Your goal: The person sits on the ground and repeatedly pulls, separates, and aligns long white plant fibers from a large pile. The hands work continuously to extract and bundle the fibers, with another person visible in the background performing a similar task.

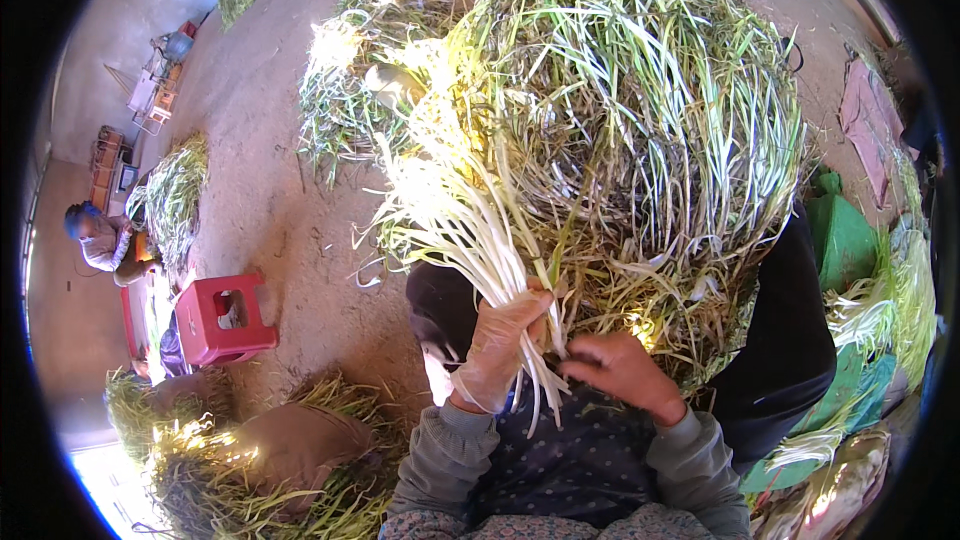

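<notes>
My left hand (499,349), in a thin clear glove, grips a bunch of long white-stemmed leafy stalks (480,240). The white lower ends poke out below the fist, and the leafy part fans up and left, washed out by bright sunlight. Close on the right, my right hand (626,371) has curled fingers with thumb and fingertips at the edge of the stems; whether they pinch a stem or a leaf is not clear. Behind both hands rises a large heap of green and dried stalks (645,90), lying between my knees.
A red plastic stool (225,319) stands at left, and a person (105,240) sits farther off by a smaller pile (176,199). Another heap (345,480) lies lower left under brown cloth. At right are a green sack (844,240) and white-stemmed bundles (862,319).
</notes>
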A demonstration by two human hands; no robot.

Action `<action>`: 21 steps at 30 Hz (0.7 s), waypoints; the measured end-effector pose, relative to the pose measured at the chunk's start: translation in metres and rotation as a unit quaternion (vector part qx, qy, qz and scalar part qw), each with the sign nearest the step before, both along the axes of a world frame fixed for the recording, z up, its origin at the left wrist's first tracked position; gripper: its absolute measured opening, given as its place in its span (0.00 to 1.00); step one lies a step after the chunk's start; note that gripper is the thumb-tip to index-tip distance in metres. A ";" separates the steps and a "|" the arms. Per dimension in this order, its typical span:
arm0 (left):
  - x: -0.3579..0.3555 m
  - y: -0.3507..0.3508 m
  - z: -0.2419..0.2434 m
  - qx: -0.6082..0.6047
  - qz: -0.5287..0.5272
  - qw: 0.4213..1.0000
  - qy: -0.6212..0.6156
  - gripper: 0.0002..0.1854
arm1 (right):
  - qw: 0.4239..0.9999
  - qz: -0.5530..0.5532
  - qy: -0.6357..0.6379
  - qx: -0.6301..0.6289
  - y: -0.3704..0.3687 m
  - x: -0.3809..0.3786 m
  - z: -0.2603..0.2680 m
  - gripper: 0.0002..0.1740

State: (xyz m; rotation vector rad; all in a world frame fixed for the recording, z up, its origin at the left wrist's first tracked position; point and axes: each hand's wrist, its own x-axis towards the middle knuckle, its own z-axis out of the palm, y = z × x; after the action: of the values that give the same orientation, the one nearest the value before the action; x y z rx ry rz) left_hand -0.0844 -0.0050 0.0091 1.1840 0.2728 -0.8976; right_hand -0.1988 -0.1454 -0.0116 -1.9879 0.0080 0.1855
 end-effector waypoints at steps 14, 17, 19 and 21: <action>0.006 -0.015 0.008 0.000 0.086 0.996 0.009 0.06 | 0.823 -0.321 0.016 0.468 0.019 0.025 -0.006 0.09; 0.016 0.003 -0.017 -0.157 0.107 0.981 0.031 0.05 | 0.850 -0.294 0.009 0.438 0.007 -0.011 0.006 0.10; 0.019 -0.002 -0.008 -0.123 0.133 0.983 0.032 0.05 | 0.862 -0.267 0.080 0.423 -0.009 -0.046 0.010 0.10; 0.022 0.000 -0.008 -0.132 0.115 0.984 0.040 0.04 | 0.862 -0.275 0.061 0.422 -0.033 -0.073 0.016 0.09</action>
State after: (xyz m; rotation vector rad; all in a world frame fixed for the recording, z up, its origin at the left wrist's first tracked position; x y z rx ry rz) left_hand -0.0620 -0.0053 0.0010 0.8533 0.3377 -0.7534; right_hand -0.2714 -0.1786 0.0045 -1.0287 0.4915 -0.0616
